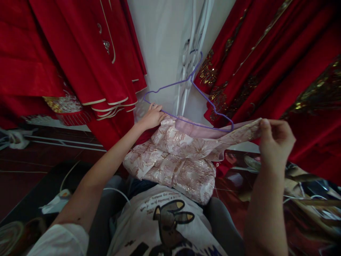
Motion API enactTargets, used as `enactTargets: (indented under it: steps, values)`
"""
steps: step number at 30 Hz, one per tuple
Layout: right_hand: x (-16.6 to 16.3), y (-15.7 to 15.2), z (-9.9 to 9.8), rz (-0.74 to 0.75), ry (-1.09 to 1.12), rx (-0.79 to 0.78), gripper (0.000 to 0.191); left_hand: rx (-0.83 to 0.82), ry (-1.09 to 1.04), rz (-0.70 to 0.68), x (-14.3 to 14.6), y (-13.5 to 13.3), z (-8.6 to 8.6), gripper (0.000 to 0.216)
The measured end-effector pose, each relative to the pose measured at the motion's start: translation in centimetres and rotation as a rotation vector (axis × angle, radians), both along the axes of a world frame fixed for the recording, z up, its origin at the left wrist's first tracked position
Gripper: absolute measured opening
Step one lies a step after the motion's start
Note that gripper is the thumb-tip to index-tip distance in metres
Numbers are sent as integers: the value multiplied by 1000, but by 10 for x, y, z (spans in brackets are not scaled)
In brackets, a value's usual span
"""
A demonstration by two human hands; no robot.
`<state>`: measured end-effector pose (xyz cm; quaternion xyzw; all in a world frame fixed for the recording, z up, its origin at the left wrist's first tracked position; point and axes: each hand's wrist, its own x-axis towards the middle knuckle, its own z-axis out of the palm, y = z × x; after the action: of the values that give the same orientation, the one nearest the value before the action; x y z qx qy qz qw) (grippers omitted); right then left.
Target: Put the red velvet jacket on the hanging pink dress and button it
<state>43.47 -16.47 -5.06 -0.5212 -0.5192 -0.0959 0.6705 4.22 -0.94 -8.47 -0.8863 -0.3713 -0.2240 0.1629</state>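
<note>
A pale pink brocade garment (pixel 186 170) with a shiny floral pattern lies bunched over my lap. Its top edge runs along the lower bar of a purple clothes hanger (pixel 204 93), the hook pointing away from me. My left hand (pixel 152 116) is closed around the left end of the hanger's bar, beside the garment's edge; its fingertips are partly hidden. Thumb and fingers of my right hand (pixel 277 137) pinch a corner of the garment, pulling that edge out to the right past the hanger's end. A plain pink lining shows behind the bar.
Red garments (pixel 106 57) hang at the left, and more red cloth with gold sequins (pixel 255 64) hangs at the right. Between them are a pale wall and a white metal rack (pixel 183 81). Mixed clutter (pixel 309 192) lies on the floor at the lower right.
</note>
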Motion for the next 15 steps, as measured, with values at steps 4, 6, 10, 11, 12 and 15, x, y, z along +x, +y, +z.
enactTargets:
  steps: [4,6,10,11,12,15]
  values:
    - [-12,15,17,-53,-85,-63,18,-41,-40,-21,13,-9,-4,43]
    - [-20,30,31,-74,-150,-118,19,-99,-75,-48,25,-19,-6,44]
    - [-39,60,58,-63,-296,-227,15,-274,-191,-132,48,-42,-9,45]
    - [-43,65,62,-72,-309,-249,14,-306,-219,-146,51,-46,-8,45]
    - [-46,70,64,-81,-326,-285,15,-331,-241,-155,52,-49,-7,44]
    - [-49,77,59,-82,-407,-433,28,-367,-288,-190,44,-51,1,41]
